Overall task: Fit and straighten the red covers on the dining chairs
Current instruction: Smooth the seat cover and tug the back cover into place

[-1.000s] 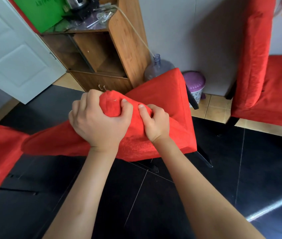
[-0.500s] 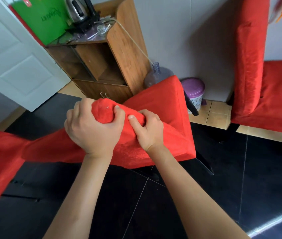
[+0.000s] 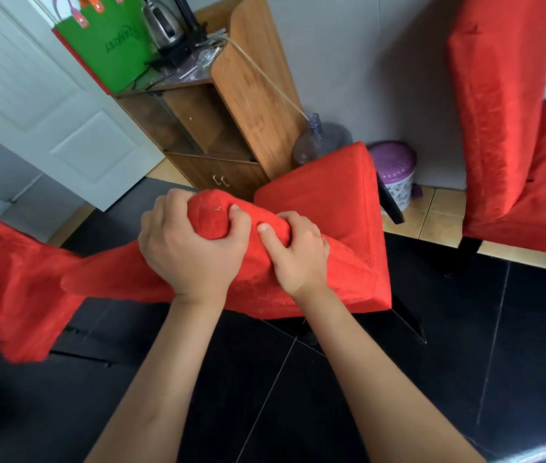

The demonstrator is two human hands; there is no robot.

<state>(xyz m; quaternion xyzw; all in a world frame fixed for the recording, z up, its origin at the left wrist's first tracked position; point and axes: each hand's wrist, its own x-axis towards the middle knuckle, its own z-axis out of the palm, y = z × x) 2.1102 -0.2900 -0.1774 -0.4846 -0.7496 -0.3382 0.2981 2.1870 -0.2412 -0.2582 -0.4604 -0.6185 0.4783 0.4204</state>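
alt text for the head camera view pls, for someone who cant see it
Seen from above, a person's left hand and right hand grip a bunched fold of a red cover on a chair over a dark floor. Another red-covered chair stands to the right, with a wooden cabinet and a purple bin by the wall.

Both hands on the near chair's top edge, cabinet behind

The left hand (image 3: 191, 248) and right hand (image 3: 298, 252) grip the chair cover (image 3: 325, 208) side by side. Behind stands a wooden cabinet (image 3: 248, 105) bearing a kettle (image 3: 163, 23); right of it a water bottle (image 3: 321, 142), then a lidded bin (image 3: 395, 175). Another covered chair (image 3: 505, 128) stands far right.
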